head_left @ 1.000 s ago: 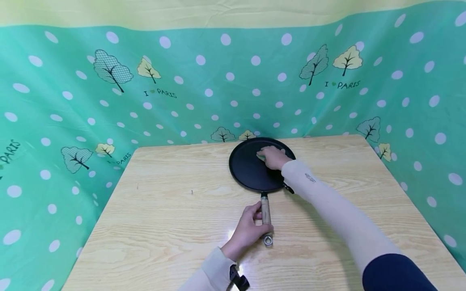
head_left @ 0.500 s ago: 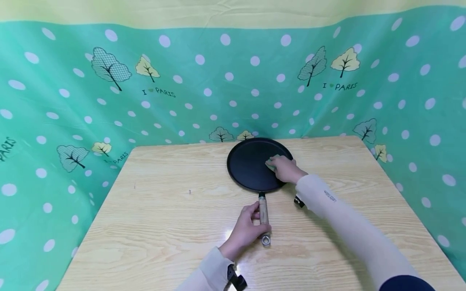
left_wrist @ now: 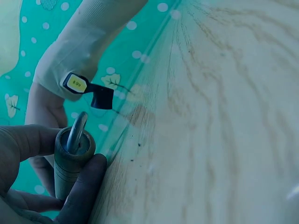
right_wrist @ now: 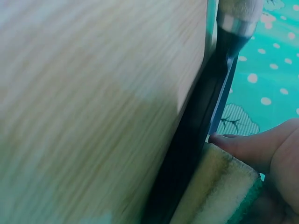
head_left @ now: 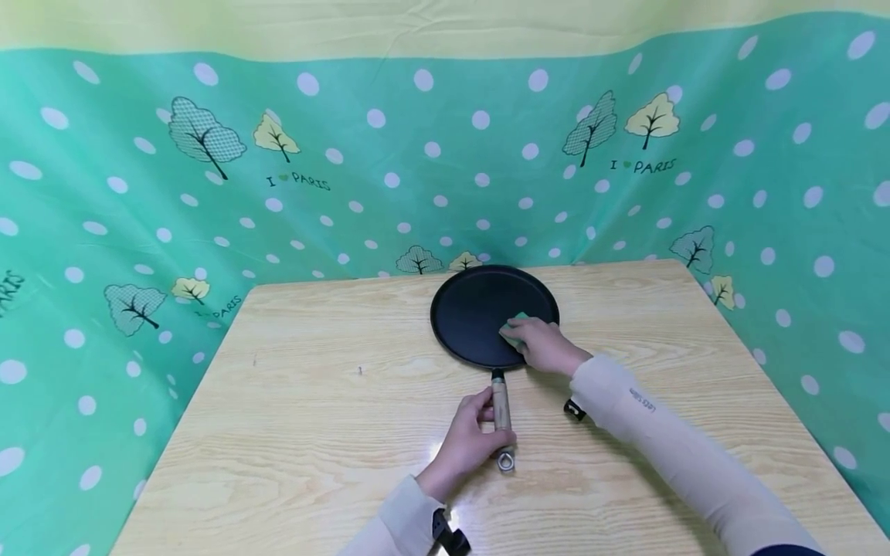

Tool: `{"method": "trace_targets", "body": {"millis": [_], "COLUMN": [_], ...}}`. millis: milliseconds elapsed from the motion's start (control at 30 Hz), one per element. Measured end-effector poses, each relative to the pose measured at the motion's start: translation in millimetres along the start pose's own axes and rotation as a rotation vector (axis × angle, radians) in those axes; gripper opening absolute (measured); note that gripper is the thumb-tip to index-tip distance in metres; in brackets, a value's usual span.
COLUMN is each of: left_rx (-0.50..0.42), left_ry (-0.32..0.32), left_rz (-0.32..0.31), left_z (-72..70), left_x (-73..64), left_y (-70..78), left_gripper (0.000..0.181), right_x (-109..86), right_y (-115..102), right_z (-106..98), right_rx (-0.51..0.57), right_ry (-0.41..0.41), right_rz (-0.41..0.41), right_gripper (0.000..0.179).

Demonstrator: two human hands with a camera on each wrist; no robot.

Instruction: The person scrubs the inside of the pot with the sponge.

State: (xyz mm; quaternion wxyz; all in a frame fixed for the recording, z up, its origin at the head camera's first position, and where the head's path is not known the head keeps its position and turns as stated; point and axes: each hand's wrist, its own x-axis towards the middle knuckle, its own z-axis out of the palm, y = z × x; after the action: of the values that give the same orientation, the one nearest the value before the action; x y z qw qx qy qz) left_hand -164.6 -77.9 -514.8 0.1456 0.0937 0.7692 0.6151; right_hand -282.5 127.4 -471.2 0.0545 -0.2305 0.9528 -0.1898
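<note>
A flat round black frying pan (head_left: 480, 309) lies toward the back of the table, its wooden handle (head_left: 501, 405) pointing at the person. My left hand (head_left: 470, 439) grips that handle near its end, and the left wrist view shows thumb and fingers round the wood beside the metal hanging ring (left_wrist: 77, 133). Over the right part of the pan, my right hand (head_left: 544, 344) holds a sponge (head_left: 516, 330) with a green top. The right wrist view shows the yellowish side of the sponge (right_wrist: 219, 186) against the pan's dark rim (right_wrist: 187, 144), with the thumb at its edge.
The light wood-grain table (head_left: 313, 417) extends on all sides of the pan. A green polka-dot cloth (head_left: 348, 154) hangs behind and along both sides of it. Both wrists carry a small black strap device, such as the left one (head_left: 450, 533).
The right hand has drawn the sponge from the pan's upper middle toward its near right side. The left hand keeps its hold on the handle; the pan stays almost in place.
</note>
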Motion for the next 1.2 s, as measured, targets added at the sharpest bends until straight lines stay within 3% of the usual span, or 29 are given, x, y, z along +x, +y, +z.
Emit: {"method": "trace_targets", "body": {"millis": [500, 967, 1200], "left_rx": [-0.017, -0.035, -0.029], "left_ry": [0.004, 0.004, -0.001], "left_rz": [0.012, 0.007, 0.008], "left_z": [0.2, 1.0, 0.6], "left_x": [1.3, 1.5, 0.7], "left_y": [-1.8, -1.0, -1.0], "left_gripper": [0.087, 0.087, 0.087], "right_x": [19.5, 71.6, 98.2], "right_y": [-20.6, -25.5, -19.5], "right_z": [4.8, 11.1, 4.1], "right_rx": [0.026, -0.023, 0.021], "right_ry": [-0.054, -0.071, -0.129], "right_rz": [-0.032, -0.089, -0.088], "right_gripper": [0.048, 0.050, 0.054]}}
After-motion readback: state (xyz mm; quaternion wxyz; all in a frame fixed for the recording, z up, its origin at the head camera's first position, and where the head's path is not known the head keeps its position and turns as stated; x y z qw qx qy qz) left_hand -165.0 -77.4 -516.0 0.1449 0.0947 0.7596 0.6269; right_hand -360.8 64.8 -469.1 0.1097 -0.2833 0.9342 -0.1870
